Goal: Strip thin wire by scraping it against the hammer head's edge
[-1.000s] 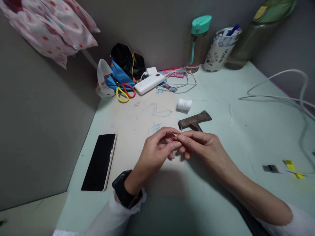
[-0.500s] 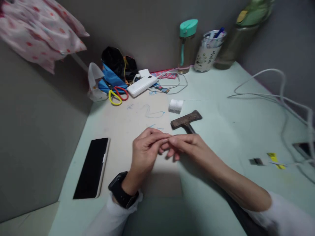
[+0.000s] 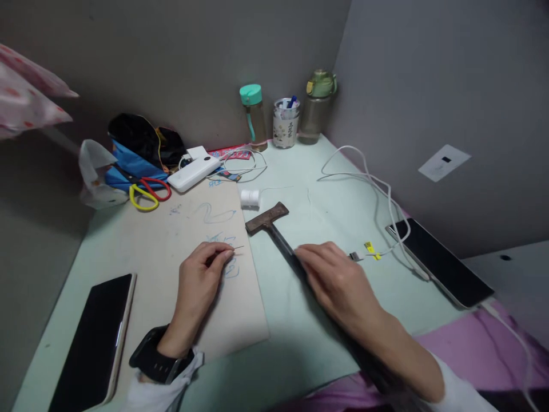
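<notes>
My left hand [image 3: 201,277] pinches a thin needle [image 3: 239,247] between thumb and fingertips, above the marked cardboard sheet [image 3: 231,326]. My right hand [image 3: 338,274] is over the dark handle of a hammer [image 3: 268,218], its fingers together; what they hold, if anything, cannot be made out. The rusty hammer head lies beyond my hands, near the sheet's right edge. Just behind it lies a white thread spool [image 3: 250,198], with a loose strand running right.
Red-and-yellow scissors [image 3: 149,193], a blue bag [image 3: 128,157] and a white power bank [image 3: 194,173] are at the back left. Bottles [image 3: 253,117] and a pen cup [image 3: 285,126] stand behind. Phones lie left [image 3: 96,337] and right [image 3: 441,260], with a white cable [image 3: 377,180].
My hands have moved apart; the left keeps the needle and the right is over the hammer handle. The view has shifted right, showing the right-hand phone and wall card.
</notes>
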The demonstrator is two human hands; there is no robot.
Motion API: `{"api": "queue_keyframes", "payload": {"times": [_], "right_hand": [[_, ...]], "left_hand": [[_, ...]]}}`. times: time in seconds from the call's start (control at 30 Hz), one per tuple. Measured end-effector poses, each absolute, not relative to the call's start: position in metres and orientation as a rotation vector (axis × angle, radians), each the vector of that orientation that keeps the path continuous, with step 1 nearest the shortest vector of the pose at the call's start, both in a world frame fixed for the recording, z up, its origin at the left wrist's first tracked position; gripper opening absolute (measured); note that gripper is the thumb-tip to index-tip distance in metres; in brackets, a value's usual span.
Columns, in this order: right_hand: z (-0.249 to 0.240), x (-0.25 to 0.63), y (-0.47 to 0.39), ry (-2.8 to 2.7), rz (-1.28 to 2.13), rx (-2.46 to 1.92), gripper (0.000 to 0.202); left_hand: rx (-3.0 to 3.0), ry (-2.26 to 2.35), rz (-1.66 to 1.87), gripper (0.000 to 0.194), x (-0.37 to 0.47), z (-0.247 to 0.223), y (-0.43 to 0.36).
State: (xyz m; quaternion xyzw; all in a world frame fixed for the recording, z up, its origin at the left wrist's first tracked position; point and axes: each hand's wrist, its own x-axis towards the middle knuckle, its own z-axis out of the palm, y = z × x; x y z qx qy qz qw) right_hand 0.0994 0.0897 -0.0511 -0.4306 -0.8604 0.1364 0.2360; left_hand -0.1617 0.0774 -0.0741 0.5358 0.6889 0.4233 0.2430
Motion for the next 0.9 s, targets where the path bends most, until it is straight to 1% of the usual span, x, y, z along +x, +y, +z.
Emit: {"api": "queue_keyframes", "payload": {"times": [0.07, 0.13, 0.23, 0.33, 0.43, 0.53, 0.63, 0.8, 0.9], "right_hand": [[-0.059, 0.128, 0.087, -2.327, 0.181, -1.292, 0.031], [-0.068, 0.151, 0.088, -2.332, 0.069, -1.358, 0.030], [-0.078, 0.173, 0.096, -2.360, 0.016, -1.341, 0.037], [-0.077, 0.185, 0.107, -2.354, -0.058, -1.371, 0.042], [-0.069, 0.190, 0.112, -2.326, -0.147, -1.408, 0.036], [-0.061, 0.180, 0.108, -2.373, -0.192, -1.313, 0.033], [-0.057, 0.152, 0.101, -2.442, -0.124, -1.215, 0.031], [-0.057, 0.093, 0.097, -2.677, 0.100, -1.454, 0.038], [-0.057, 0.073, 0.104, -2.706, 0.251, -1.555, 0.026]], "left_hand": [[1.482, 1.914, 1.101, 0.012, -0.163, -0.076, 0.078], [1.472, 1.925, 1.071, 0.015, -0.164, -0.077, 0.079], [1.450, 1.926, 1.067, 0.017, -0.165, -0.078, 0.080], [1.427, 1.921, 1.080, 0.016, -0.165, -0.079, 0.082], [1.396, 1.941, 1.095, 0.015, -0.163, -0.077, 0.083], [1.351, 1.965, 1.089, 0.014, -0.157, -0.072, 0.083], [1.395, 1.945, 1.082, 0.005, -0.154, -0.070, 0.082], [1.486, 1.971, 1.014, 0.007, -0.156, -0.072, 0.080], [1.511, 1.976, 0.983, 0.011, -0.157, -0.071, 0.078]]}}
